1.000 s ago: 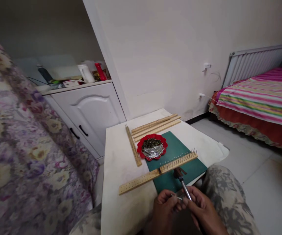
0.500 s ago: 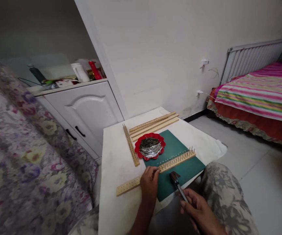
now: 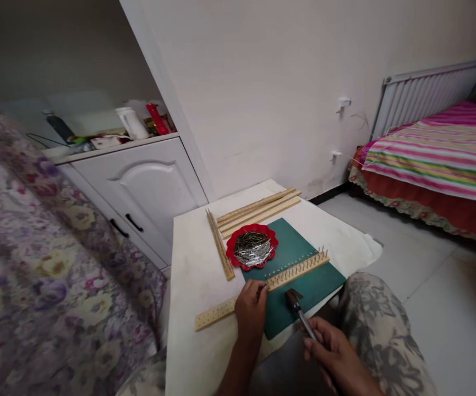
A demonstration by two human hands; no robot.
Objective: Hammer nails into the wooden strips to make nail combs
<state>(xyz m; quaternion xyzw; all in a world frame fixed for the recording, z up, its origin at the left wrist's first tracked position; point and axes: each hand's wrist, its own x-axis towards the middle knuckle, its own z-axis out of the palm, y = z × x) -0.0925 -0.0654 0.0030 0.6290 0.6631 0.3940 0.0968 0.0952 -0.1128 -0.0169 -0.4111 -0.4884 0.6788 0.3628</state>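
My right hand (image 3: pixel 328 346) is wrapped round the handle of a hammer (image 3: pixel 300 311), its head tilted up over the near part of a green mat (image 3: pixel 286 308). A perforated wooden strip (image 3: pixel 217 313) runs slantwise across the mat and the table. Rows of upright nails (image 3: pixel 297 268) stand in its right part; rows of holes show at its left end. My left hand (image 3: pixel 250 302) rests across the strip's middle, hiding part of it. Its thumb and forefinger pinch what looks like a nail beside the last standing ones, mostly hidden by the fingers.
A red scalloped bowl (image 3: pixel 231 242) of loose nails stands partly on the mat. Several wooden strips (image 3: pixel 258 212) lie behind it, and another (image 3: pixel 220 245) to its left. The white-covered table (image 3: pixel 196 247) meets a wall and a cabinet (image 3: pixel 147 187). A bed (image 3: pixel 431 159) is at right.
The view has shifted very slightly. Both hands, the hammer and the wooden strip keep nearly the same places.
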